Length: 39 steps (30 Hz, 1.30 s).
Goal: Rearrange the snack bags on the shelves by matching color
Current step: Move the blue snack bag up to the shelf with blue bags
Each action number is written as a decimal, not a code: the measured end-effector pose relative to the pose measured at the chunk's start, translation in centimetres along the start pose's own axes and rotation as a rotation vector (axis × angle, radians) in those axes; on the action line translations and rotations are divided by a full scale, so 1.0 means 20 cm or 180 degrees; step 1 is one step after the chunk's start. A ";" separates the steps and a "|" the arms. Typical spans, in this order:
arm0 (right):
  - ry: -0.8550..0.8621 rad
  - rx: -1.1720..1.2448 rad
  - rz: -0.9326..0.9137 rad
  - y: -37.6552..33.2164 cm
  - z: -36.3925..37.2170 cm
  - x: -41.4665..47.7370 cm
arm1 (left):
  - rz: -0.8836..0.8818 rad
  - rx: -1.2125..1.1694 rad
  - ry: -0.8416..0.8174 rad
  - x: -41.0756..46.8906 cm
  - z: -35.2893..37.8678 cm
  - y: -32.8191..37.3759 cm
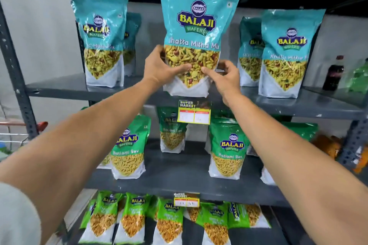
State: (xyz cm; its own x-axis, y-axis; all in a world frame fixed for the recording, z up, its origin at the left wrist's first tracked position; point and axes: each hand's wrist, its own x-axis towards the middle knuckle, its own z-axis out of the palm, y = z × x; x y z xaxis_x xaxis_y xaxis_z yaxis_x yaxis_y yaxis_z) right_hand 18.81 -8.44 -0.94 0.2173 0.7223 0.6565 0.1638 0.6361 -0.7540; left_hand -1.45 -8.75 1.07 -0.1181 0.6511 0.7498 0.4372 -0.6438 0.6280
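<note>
Both hands [196, 70] gripping upright teal bag [196, 16]

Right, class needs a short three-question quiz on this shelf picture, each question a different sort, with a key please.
1. True or false: the teal Khatta Mitha Mix bag is gripped by the left hand and the right hand.
2. Which colour are the Ratlami Sev bags on the middle shelf? A red, B green, C teal.
3. Fill in: the dark cola bottle stands at the far ____ end of the top shelf.

Key: 1 true; 2 B; 3 right.
</note>
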 end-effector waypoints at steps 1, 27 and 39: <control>-0.0012 -0.0001 0.0011 0.02 0.01 0.05 | -0.0037 -0.0040 -0.0028 0.05 0.02 -0.02; 0.0001 -0.1390 -0.0536 0.33 0.11 0.32 | -0.0115 0.0150 0.0082 0.25 0.24 -0.41; -0.0235 -0.1472 -0.1505 0.27 0.12 -0.31 | 0.0364 0.0279 0.0305 -0.42 -0.02 -0.36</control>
State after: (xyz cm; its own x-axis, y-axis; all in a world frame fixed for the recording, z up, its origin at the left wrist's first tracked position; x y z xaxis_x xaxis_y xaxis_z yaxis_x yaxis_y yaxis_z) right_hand 15.97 -8.86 -8.96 -0.0431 0.4211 0.9060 0.6248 0.7190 -0.3045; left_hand -3.97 -9.80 -9.74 -0.1460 0.5316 0.8343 0.5283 -0.6711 0.5201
